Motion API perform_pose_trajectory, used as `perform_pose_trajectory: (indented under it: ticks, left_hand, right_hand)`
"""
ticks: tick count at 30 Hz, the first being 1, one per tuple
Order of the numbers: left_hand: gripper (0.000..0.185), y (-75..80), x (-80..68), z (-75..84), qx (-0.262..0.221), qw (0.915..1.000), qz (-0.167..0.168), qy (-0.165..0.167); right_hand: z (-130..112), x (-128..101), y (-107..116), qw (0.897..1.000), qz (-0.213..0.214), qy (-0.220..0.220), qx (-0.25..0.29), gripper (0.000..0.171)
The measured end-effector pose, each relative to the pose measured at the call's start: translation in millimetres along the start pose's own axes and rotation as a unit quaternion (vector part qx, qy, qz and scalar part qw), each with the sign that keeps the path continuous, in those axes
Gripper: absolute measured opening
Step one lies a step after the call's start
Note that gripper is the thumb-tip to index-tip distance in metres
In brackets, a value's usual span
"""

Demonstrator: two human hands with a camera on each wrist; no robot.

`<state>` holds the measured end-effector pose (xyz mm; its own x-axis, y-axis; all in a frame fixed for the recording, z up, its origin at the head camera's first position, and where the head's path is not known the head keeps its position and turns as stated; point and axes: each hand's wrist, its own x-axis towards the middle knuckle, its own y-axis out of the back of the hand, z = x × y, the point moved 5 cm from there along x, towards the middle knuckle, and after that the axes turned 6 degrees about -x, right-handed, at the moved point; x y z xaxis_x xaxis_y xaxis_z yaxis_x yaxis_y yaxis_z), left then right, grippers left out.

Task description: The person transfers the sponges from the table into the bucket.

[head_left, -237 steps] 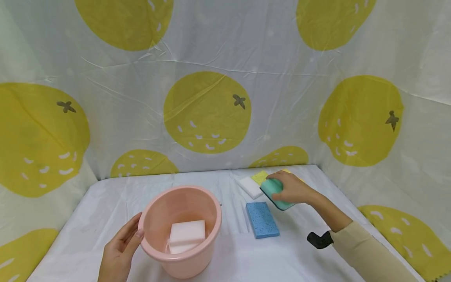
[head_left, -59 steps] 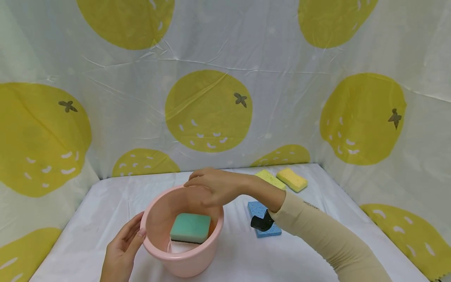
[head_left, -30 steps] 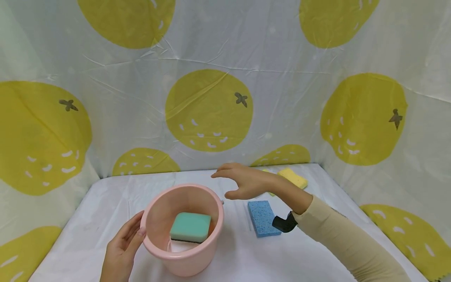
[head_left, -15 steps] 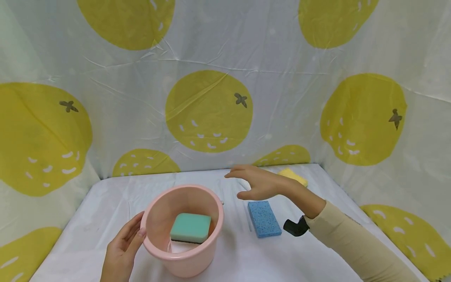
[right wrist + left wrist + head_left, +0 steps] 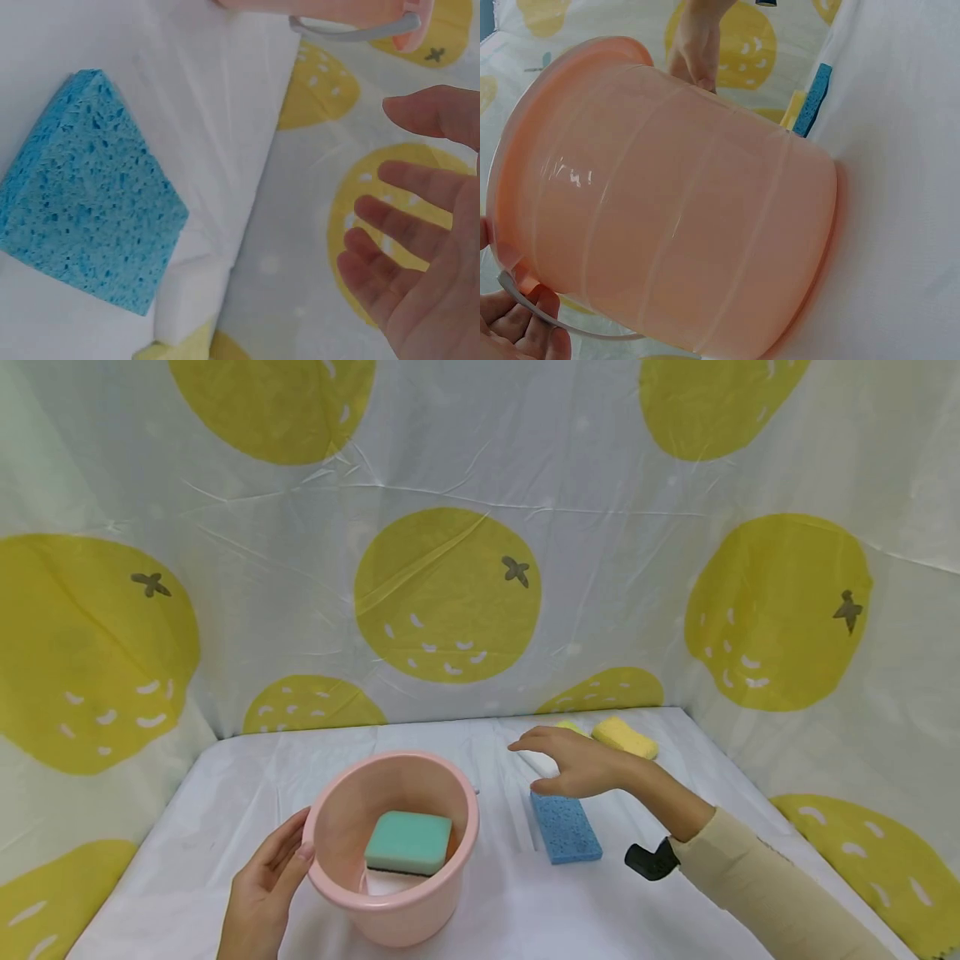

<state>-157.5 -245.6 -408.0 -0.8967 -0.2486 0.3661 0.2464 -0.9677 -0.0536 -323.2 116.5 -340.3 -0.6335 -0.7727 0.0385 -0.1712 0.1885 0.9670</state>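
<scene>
A pink bucket stands on the white cloth, tipped slightly in the head view. My left hand grips its left rim, thumb at the edge and fingers against the outside, near the grey handle. Inside lies a green sponge with a dark underside, on top of a white sponge. My right hand holds nothing and hovers with fingers spread above the far end of a blue sponge. A white sponge lies behind it, partly covered by the hand in the head view.
At the back right lie a yellow sponge and a yellow-green sponge, the latter mostly hidden by my right hand. A white curtain printed with yellow fruit rises behind and beside the table.
The green sponge went from my right hand into the bucket, onto the white one. That hand then left the bucket and moved right and lower. My left hand stayed on the rim.
</scene>
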Motion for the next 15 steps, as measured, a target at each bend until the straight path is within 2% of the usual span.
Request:
perform_pose_trajectory:
  ticks: [6, 15]
  left_hand:
    - [0.044, -0.3, 0.4, 0.5, 0.006, 0.9999, 0.003, 0.015]
    - [0.044, 1.0, 0.7, 0.2, 0.008, 0.9999, 0.005, 0.011]
  right_hand:
    - [17, -7, -16, 0.999, -0.001, -0.010, 0.031, 0.056]
    - [36, -14, -42, 0.996, -0.002, -0.040, 0.086, 0.056]
